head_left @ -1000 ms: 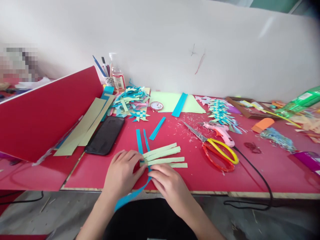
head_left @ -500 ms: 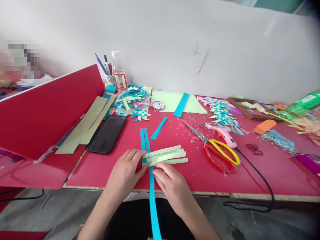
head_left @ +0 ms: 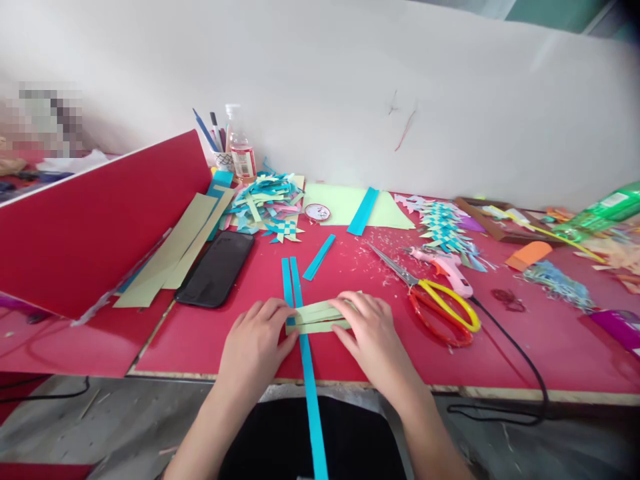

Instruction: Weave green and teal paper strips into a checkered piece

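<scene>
Red tabletop [head_left: 265,267] all around. In the middle, thin pale green paper strips [head_left: 320,315] cross a long bright blue paper strip [head_left: 311,393] that runs down to six o'clock. The left hand [head_left: 253,343] pins their nine o'clock end, fingertips pressed on. The right hand [head_left: 373,340] just moved off the blue strip; its fingers now squeeze the green ones, so the blue one seems placed.
</scene>
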Motion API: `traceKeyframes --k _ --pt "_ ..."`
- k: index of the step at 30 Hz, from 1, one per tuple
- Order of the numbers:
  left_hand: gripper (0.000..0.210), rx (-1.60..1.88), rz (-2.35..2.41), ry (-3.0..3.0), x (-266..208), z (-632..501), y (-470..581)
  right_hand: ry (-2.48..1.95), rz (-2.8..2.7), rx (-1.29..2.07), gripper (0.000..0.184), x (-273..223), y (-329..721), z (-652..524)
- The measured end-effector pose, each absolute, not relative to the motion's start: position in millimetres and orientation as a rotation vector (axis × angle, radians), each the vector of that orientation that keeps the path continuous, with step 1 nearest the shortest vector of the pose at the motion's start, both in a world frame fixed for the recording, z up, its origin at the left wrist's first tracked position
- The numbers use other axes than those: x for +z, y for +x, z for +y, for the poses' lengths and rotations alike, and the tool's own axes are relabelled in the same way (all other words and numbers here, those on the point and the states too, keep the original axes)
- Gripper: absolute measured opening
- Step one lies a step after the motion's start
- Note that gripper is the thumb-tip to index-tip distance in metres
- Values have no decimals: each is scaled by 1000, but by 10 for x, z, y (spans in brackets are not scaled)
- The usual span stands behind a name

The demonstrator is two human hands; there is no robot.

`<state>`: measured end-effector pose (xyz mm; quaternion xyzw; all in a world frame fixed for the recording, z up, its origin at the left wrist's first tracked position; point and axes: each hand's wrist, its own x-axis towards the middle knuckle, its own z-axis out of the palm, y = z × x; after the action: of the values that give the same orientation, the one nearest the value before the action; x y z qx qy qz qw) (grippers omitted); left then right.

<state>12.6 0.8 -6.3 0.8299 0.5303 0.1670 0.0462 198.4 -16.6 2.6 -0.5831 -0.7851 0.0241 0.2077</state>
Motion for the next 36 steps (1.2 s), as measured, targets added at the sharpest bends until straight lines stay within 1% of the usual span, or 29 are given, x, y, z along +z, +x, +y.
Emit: traceKeyframes --k 4,7,11,18,23,25,27,29,32,36 --pt "19 496 1618 2519 -69 20 115 -1709 -2242 135 20 52 2025 -79" --pt "19 492 1611 2497 -71 29 109 -1717 -2255 123 17 61 2029 -55" --pt "19 495 1596 2469 -67 33 106 -1665 -2272 51 16 55 2030 -33" --pt "18 474 1566 2438 -47 51 102 -1551 -2259 -141 22 176 1965 27" --pt "18 487 1558 2445 -31 58 96 -1407 -2312 -279 18 303 1815 67" --pt "17 509 1584 2458 -30 55 109 -1349 -2358 -285 16 325 1744 78" --pt "21 523 1624 2467 -29 49 134 -1307 -2404 -271 16 333 1682 88" --pt "26 527 1685 2472 -24 43 169 -1277 -2433 -242 18 337 1650 99" --pt "29 540 1775 2491 -5 38 220 -1282 -2400 -175 20 358 1707 90" --pt "34 571 1813 2488 17 44 249 -1422 -2354 -68 33 381 1960 -76"
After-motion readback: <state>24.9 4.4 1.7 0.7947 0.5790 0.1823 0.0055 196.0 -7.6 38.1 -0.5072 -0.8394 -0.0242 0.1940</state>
